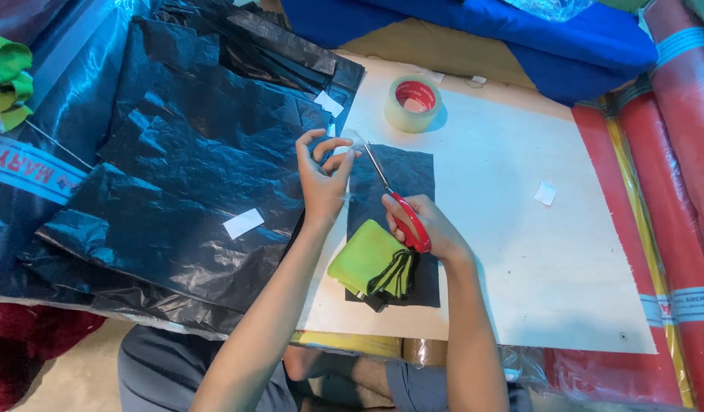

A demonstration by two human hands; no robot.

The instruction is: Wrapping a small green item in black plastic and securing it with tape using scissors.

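My right hand [428, 225] grips red-handled scissors [401, 210], whose metal blades point up and left toward my left hand. My left hand [321, 172] pinches a small clear strip of tape [350, 141] between thumb and fingers, right at the blade tips. Under both hands lies a black rectangular sheet [401, 172] on a white board [520, 229]. A folded lime-green fabric piece with black straps [371, 263] rests on that sheet just below my right hand.
A roll of clear tape [414, 103] stands on the board's far side. A stack of black plastic bags [191, 152] covers the left. Blue cloth [520, 38] lies behind, red fabric rolls [676, 191] along the right. A small white tape scrap [545, 193] lies on the board.
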